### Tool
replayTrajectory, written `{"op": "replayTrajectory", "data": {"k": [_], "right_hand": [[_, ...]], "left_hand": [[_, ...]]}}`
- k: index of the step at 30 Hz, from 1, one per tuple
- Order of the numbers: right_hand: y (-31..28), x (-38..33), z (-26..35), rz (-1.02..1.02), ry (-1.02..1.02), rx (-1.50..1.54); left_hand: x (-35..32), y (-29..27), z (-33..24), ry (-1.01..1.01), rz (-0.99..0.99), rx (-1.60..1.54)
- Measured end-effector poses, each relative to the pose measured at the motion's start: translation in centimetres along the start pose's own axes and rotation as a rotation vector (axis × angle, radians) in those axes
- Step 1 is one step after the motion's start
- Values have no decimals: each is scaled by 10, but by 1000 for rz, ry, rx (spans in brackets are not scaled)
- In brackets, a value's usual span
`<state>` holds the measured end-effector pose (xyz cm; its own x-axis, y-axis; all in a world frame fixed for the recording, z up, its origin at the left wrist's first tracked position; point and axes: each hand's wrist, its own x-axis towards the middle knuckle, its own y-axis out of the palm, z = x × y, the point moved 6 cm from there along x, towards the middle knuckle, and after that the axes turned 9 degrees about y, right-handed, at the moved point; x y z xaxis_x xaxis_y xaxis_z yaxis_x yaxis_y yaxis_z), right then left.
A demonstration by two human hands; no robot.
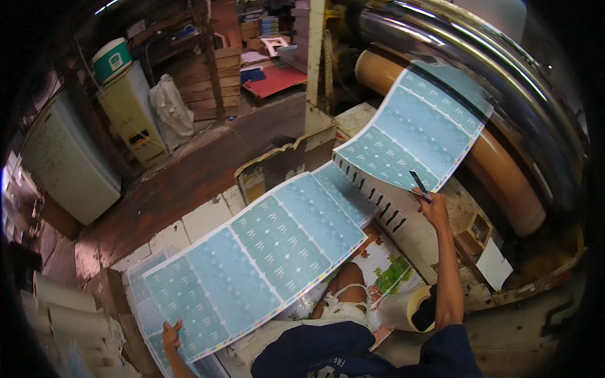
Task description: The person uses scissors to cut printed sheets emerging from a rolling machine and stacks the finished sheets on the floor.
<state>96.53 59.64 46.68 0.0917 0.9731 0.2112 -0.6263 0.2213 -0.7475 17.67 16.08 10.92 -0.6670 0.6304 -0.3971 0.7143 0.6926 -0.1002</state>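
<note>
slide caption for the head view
Right hand holds a slim black tool by a teal printed sheet near a brown cylindrical roller; left hand at matching sheets.

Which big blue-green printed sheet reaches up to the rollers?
The upper-right sheet, beside the right hand holding a thin black tool. The other sheet lies farther left, by the left hand.

Lower sheet [261,249]: teal and pale-blue bands alternating, white marks (multicoloured patches along near edge). Upper sheet [419,129]: same colours, same banding. Slim tool [420,185]: black. Roller [512,179]: orange-brown. Shirt [305,353]: navy, white print. Cooler [113,62]: green, white lid.
</note>
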Motion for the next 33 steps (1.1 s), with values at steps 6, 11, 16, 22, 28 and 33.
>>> {"op": "replayTrajectory", "data": {"k": [6, 11, 16, 22, 28, 33], "right_hand": [[246, -257, 84, -128, -38, 172], [427, -431, 139, -195, 147, 469], [520, -535, 154, -165, 332, 746], [537, -551, 182, -83, 345, 821], [513, -558, 167, -94, 488, 770], [518, -560, 205, 35, 468, 817]], "left_hand": [[143, -90, 157, 50, 216, -160], [260, -221, 250, 294, 133, -117], [335, -248, 272, 308, 182, -86], [318, -254, 228, 646, 114, 356], [167, -175, 193, 236, 235, 1262], [167, -230, 210, 312, -265, 1273]]}}
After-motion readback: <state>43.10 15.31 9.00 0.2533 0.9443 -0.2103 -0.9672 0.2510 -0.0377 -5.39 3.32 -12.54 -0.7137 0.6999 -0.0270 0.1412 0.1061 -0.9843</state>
